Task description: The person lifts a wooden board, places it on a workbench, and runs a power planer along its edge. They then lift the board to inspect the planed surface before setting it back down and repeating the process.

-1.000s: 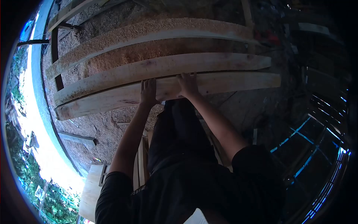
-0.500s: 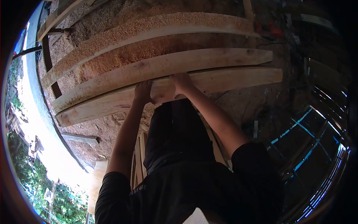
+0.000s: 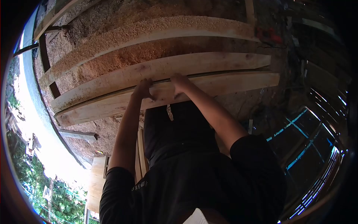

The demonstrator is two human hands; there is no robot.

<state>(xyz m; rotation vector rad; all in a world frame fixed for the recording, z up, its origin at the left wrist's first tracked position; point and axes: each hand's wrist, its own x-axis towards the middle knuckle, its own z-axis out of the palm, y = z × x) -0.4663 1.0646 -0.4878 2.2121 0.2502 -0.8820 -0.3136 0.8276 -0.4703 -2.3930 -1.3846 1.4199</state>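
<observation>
A long pale wooden plank (image 3: 220, 83) lies crosswise in front of my legs. My left hand (image 3: 143, 90) is closed over it near the middle, fingers over the far edge and thumb on the near face. A short way to the right, my right hand (image 3: 180, 83) grips the same plank in the same manner. Just beyond it lies a second plank (image 3: 209, 62) with a knot and some dark marks, and a narrow dark gap runs between the two. My fingertips reach into that gap and are partly hidden.
Farther off, a third plank (image 3: 167, 26) is covered in wood shavings. Sawdust coats the ground around the planks. A red tool (image 3: 269, 34) sits at the far right end. Pale boards (image 3: 97, 177) stand at lower left, beside a bright concrete edge (image 3: 56, 142).
My hands stay on the near plank, and its upper edge shows a little more now. My left thumb has shifted slightly on its face. The view has moved a little.
</observation>
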